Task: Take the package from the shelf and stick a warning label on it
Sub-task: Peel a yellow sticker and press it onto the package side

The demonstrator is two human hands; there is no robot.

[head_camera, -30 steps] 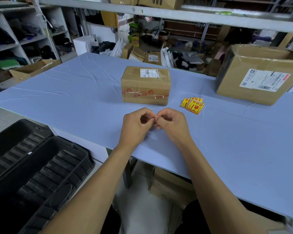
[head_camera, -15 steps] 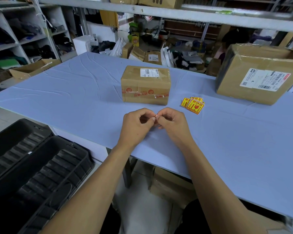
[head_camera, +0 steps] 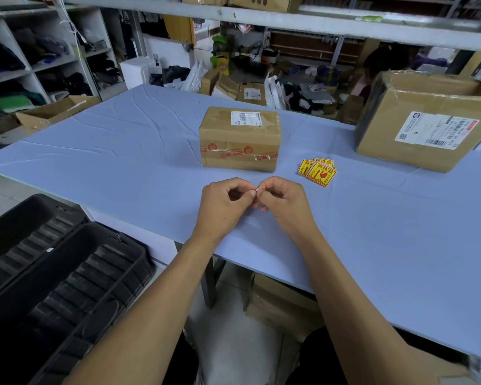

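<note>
Head view looks down on a blue table (head_camera: 122,162) where a brown cardboard package (head_camera: 239,138) sits past the hands, near the middle. A white shipping label (head_camera: 245,118) with a barcode lies on its top face; the print is too small to read. Clear tape with red printed marks (head_camera: 238,154) runs across its near face, the characters too blurred to make out.

Just right of the package, apart from it, lies a small stack of yellow warning labels (head_camera: 317,170) with red characters and a red broken-glass pictogram; the wording cannot be read with certainty.

Left hand (head_camera: 222,204) and right hand (head_camera: 282,202) meet over the near part of the table, directly in front of the package and well short of it. Fingers of both are curled, thumb and fingertips pinching a small sticker (head_camera: 257,189) between them; only a sliver of its edge shows.

At far right stands a larger cardboard box (head_camera: 428,120) bearing a white label (head_camera: 436,129) with barcodes, a QR code and a red strip, the text illegible. A black plastic crate (head_camera: 53,273) sits at near left, below the table edge.
</note>
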